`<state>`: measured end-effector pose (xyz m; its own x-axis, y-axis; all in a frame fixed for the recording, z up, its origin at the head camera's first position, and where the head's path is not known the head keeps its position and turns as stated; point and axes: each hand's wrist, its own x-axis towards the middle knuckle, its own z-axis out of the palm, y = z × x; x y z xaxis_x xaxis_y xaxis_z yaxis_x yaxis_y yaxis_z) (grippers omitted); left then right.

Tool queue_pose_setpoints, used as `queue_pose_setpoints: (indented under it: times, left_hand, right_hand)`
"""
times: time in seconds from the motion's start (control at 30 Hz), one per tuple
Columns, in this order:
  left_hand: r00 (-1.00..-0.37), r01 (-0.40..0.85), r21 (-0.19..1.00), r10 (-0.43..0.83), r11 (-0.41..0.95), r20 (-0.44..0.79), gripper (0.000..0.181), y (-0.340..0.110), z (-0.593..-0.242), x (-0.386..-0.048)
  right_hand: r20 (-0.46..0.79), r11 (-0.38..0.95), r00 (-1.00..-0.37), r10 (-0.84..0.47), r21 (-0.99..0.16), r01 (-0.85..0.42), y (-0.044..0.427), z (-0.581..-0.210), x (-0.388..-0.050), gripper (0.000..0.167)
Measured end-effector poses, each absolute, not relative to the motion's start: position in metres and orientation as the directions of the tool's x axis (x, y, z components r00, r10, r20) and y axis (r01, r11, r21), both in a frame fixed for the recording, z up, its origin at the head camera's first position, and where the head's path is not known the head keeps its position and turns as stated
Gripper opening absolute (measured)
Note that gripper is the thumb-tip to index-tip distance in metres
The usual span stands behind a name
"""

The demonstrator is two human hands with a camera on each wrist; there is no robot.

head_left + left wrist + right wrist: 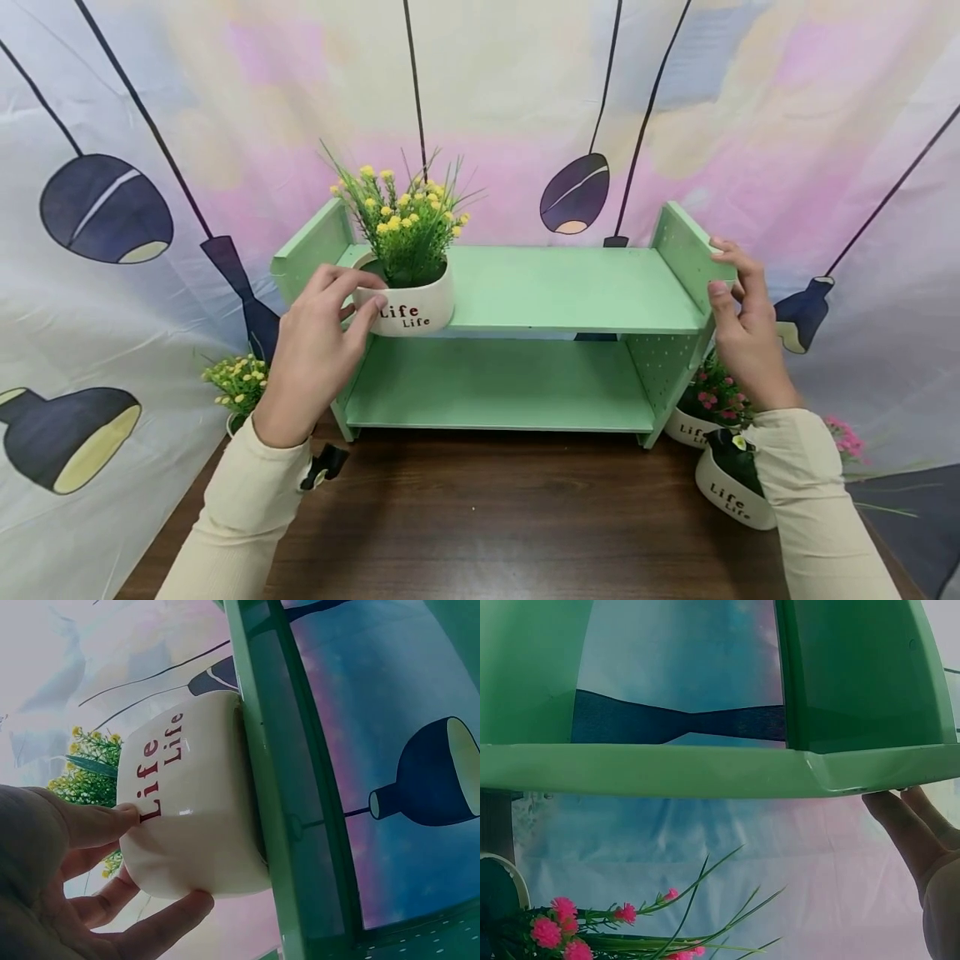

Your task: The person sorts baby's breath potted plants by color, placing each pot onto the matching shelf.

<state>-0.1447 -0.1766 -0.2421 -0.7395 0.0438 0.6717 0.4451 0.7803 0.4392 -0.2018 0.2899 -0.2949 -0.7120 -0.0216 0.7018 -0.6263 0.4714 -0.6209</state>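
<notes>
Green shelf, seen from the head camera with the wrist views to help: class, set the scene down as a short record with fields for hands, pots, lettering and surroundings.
Left hand: the left hand pinches the rim of a white pot
Pot position: left end of the upper board, at its front edge
Pot contents: yellow-flowered plant
Lettering: "Life Life", dark red
Right hand: the right hand has fingertips at the right side panel
Other pots, right: rear pot; front pot, partly hidden by the sleeve
Table: brown tabletop

The pot [416,307] is red-lettered white, the shelf [562,287] green.
</notes>
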Motion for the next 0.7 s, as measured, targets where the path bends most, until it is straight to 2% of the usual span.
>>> queue_pose_setpoints:
  times: [0.33,0.7]
  left_hand:
    - [-0.742,0.430,0.445,0.027,0.786,0.670,0.014,-0.173,-0.243,-0.152]
    - [-0.733,0.440,0.447,0.024,0.778,0.680,0.014,-0.166,-0.245,-0.163]
  right_hand:
    - [0.721,0.491,-0.692,-0.017,-0.597,-0.634,0.291,-0.296,-0.202,0.041]
    - [0.708,0.466,-0.706,-0.019,-0.618,-0.633,0.290,-0.297,-0.202,0.042]
